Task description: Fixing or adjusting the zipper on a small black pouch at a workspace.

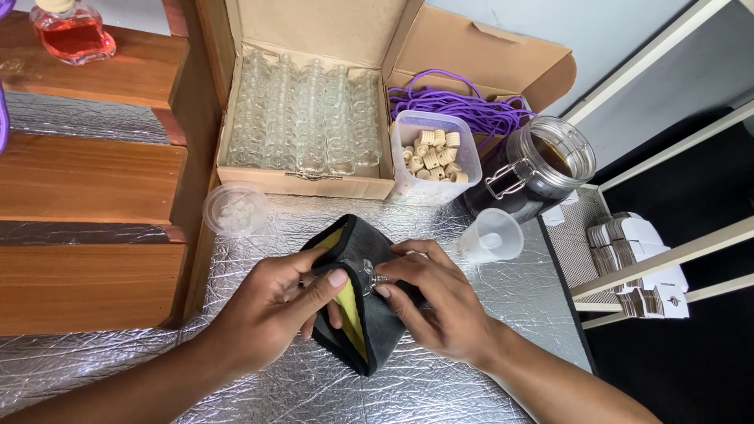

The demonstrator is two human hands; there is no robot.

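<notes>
the landmark here is the dark cloth [369, 314], black outside with a yellow lining, held over the crinkled silver worktop [471, 314].

left of the cloth rise wooden steps [86, 228], and a red-filled glass bottle [72, 33] stands on the top one, far up-left of the cloth. just up-left of the cloth sits a small round clear lidded cup [236, 210]. the left hand [271, 310] grips the cloth's left side, thumb pressed over the fold, fingers curled under it. a small clear glass bottle [367, 273] is wrapped in the cloth between the two hands, only its neck showing; it seems to point toward the right hand, though its long axis is mostly hidden. the right hand [436, 298] pinches the bottle's neck with thumb and fingertips, closed narrow on it.

above the cloth, an open cardboard box [306, 184] holds rows of clear bottles, boxing in the far edge. up-right of the cloth stand a clear tub [436, 157] of wooden caps, purple cord [455, 106], a clear funnel [491, 235] and a dark-filled clip-top jar [534, 169]. right of the cloth the worktop ends at a dark edge, with stacks of white cards [636, 263] beyond. open silver surface lies below the cloth.
</notes>
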